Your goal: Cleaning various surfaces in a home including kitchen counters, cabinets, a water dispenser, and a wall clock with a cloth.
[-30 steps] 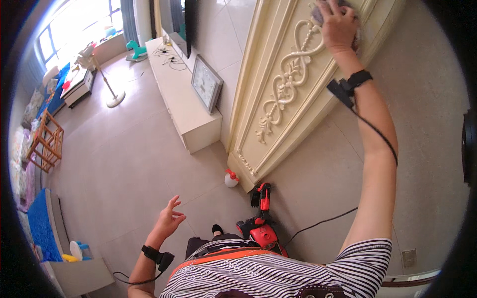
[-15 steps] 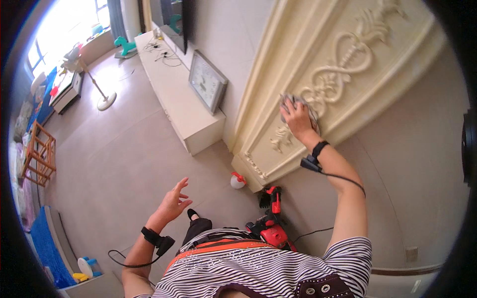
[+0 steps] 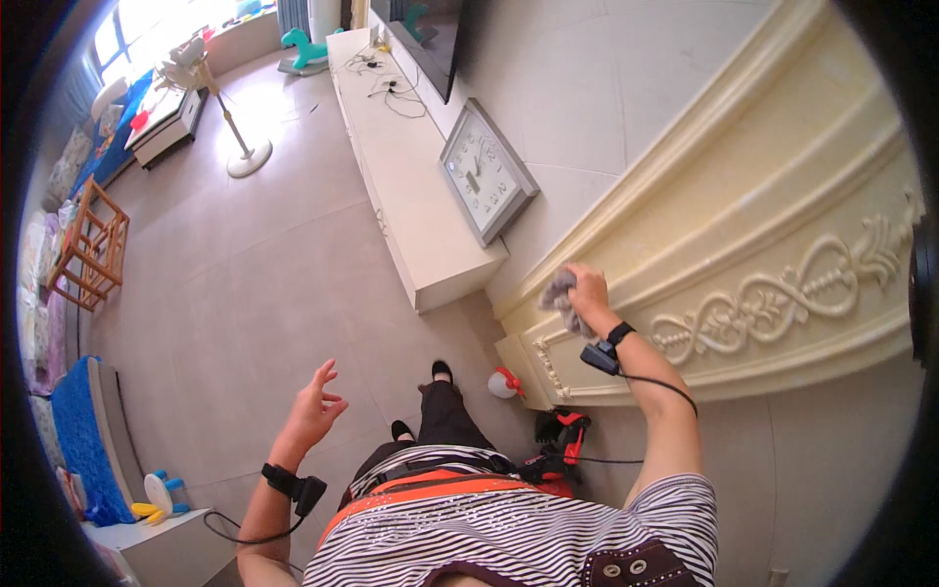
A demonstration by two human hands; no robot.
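My right hand (image 3: 588, 294) is closed around a bunched grey cloth (image 3: 558, 293). The cloth hangs in front of the lower left part of a cream decorative column (image 3: 729, 230) with raised scroll carving; whether it touches the surface I cannot tell. Lower left of it, my left hand (image 3: 311, 415) hovers over the floor, empty, its fingers loosely apart. A black band with a small cabled device is strapped on each wrist.
Left of the column stands a long white low cabinet (image 3: 406, 205), a grey-framed square clock (image 3: 483, 176) leaning on it. By the column's foot are a white-and-red ball-like object (image 3: 504, 383) and a red-and-black toy vehicle (image 3: 560, 440). Farther off are a standing fan (image 3: 249, 158) and a wooden frame (image 3: 91, 245).
My right hand has moved with the cloth off the carved middle band toward the column's left edge. The view has turned to the right, and both feet now show.
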